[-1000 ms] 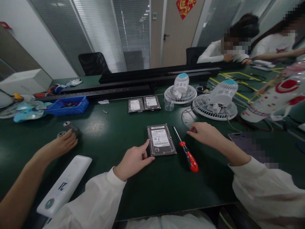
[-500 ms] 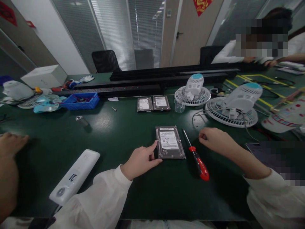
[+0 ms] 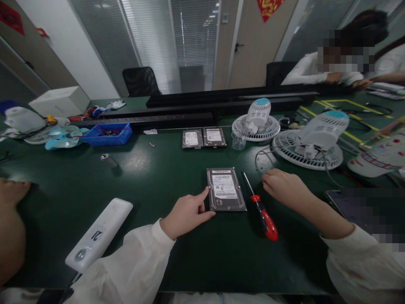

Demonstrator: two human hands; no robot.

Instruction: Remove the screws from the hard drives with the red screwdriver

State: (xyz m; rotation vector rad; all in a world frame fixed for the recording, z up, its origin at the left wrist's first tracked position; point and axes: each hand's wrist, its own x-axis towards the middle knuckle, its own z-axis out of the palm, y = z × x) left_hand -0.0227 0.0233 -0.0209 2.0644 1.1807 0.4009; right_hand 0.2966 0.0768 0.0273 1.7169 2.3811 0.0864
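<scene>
A hard drive (image 3: 225,189) lies label up on the green table in front of me. My left hand (image 3: 189,214) rests at its left side, index finger stretched out and touching the edge, thumb by the near left corner; the other fingers are curled. To the drive's right lies a screwdriver (image 3: 264,215) with a red and black handle, its tip pointing away from me. Beyond the screwdriver, my right hand (image 3: 283,185) is closed, fingers bent under and pressed together; whatever is inside is hidden. Small dark specks, perhaps screws (image 3: 260,164), lie just past it.
Farther back are two more hard drives (image 3: 203,138), a clear cup (image 3: 238,141) and white fan heads (image 3: 308,143). A white power bank-like device (image 3: 99,234) marked 21, a metal cylinder (image 3: 109,160) and a blue tray (image 3: 107,134) stand left. Another person's hand (image 3: 14,192) rests far left.
My right hand has shifted slightly left, closer to the screwdriver. My left hand and the hard drive stay put. The other person's hand at far left has drawn back a little.
</scene>
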